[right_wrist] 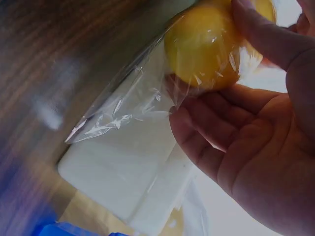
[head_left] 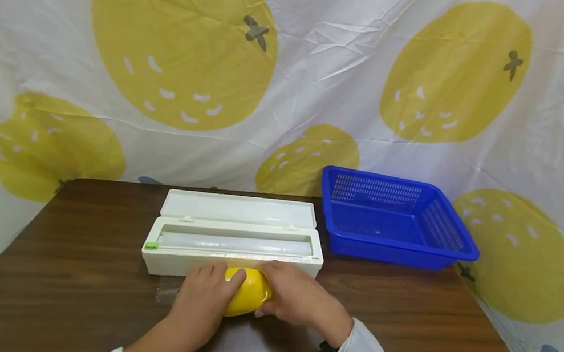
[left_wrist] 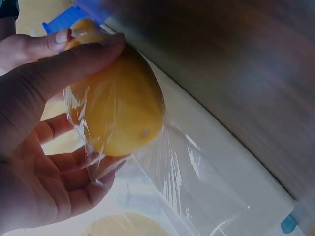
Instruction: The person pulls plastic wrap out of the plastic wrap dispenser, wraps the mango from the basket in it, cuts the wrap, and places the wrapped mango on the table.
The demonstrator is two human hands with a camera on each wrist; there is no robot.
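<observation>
The left hand (head_left: 202, 299) grips a smooth, rounded yellow fruit (head_left: 246, 297) from its left side, thumb over the top and the other fingers bent beneath. The right hand (head_left: 297, 295) holds the same fruit from the opposite side, its thumb also on top, so the fruit sits between the two hands. Clear, glossy plastic film (right_wrist: 115, 120) covers the fruit and spreads in loose creases past the fingers of both hands.

Just beyond the hands lies a long white plastic dispenser box (head_left: 174, 264), its flat white lid (head_left: 239, 209) tipped back on the far side. A whitish roll of film (head_left: 236, 244) rests inside, and a small bright-green plastic piece (head_left: 151, 245) sits at the box's near left corner, beyond the left hand. Farther off, to the right of the right hand, stands a blue perforated plastic basket (head_left: 382, 252). Dark brown wooden tabletop (head_left: 412, 310) extends around both hands.
</observation>
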